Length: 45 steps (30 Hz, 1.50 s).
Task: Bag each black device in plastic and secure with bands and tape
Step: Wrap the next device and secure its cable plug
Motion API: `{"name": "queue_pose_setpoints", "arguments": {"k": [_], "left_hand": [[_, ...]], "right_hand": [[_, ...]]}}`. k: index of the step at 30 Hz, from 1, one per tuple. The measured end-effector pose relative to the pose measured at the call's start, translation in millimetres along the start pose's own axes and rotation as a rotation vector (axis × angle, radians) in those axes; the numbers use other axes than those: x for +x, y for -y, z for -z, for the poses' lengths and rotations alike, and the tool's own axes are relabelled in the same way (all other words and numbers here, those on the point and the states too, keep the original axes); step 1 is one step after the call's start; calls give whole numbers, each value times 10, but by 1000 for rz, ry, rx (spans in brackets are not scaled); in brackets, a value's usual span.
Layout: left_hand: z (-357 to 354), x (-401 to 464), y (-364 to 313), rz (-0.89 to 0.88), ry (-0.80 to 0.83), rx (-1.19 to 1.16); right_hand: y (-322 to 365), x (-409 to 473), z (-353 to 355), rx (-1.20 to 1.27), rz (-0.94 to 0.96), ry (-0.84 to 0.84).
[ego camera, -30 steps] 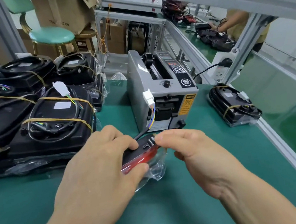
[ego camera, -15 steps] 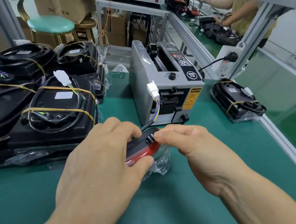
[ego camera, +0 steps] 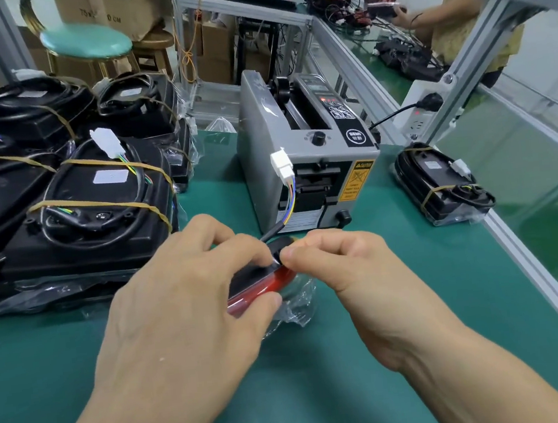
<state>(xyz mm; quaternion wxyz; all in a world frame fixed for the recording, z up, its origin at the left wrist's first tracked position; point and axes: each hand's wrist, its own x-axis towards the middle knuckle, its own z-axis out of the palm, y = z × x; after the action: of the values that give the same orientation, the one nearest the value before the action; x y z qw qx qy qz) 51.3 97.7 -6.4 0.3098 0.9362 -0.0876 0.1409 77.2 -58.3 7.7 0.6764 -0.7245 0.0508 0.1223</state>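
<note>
Stacked black plastic devices (ego camera: 98, 209), already wrapped in clear film and crossed by tan rubber bands, at far left on green table mat (ego camera: 417, 300). Next, left hand (ego camera: 184, 310), curled around small black-and-red glossy device (ego camera: 260, 278) near table centre, thumb under red edge and fingers over black top. Partly beneath, crumpled clear plastic bag (ego camera: 298, 309), loose and not yet closed. From device upward, short black cable with coloured wires ending in white plastic connector (ego camera: 283, 169). Just right, right hand (ego camera: 348, 262), fingertips pressed together at device's upper end, seemingly pinching something small; cannot tell whether film, tape or band. Behind, grey metal tape dispenser machine (ego camera: 305, 150), then one more bagged black device with band (ego camera: 440, 184) at table's right edge.

Likely light and stiff in shell, but glossy red part probably slippery, more so under film. Best held across both long sides, never lifted by cable, since connector wires look thin and fragile. Bag soft, easy to tear when pulled hard.
</note>
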Motion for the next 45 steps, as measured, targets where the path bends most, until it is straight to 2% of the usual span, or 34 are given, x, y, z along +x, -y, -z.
{"name": "queue_pose_setpoints", "arguments": {"k": [8,12,16,21,24,29,32,35,37,39,41,43,45], "left_hand": [[8,18,-30,-97,5,92],[-8,8,-36,-124,-5,136],[-25,2,-10,-129,-18,128],[-37,-6,16,-155,-40,132],[-50,-5,33,-145,-74,105],[-36,-18,44,-170,-65,118],[-46,9,41,-220,16,258],[-56,27,95,-198,66,309],[-12,6,175,-159,39,137],[11,-18,271,-112,21,-183],[-10,-46,302,-92,-11,-523],[-83,-74,279,-79,5,-877],[-162,-96,249,-78,14,-1062]], "right_hand": [[-40,21,-25,-78,78,-31],[-158,79,2,-166,99,-188],[-287,51,95,-93,98,-298],[-315,47,-38,-214,267,-191],[-362,125,-77,-321,346,-205],[-507,226,94,-80,249,-266],[-567,225,55,-50,286,-198],[-583,262,95,-21,212,-123],[-580,229,228,-8,129,-33],[-596,135,352,3,82,120],[-593,13,434,61,174,199],[-518,-99,499,70,321,119],[-446,-191,551,-3,417,26]]}}
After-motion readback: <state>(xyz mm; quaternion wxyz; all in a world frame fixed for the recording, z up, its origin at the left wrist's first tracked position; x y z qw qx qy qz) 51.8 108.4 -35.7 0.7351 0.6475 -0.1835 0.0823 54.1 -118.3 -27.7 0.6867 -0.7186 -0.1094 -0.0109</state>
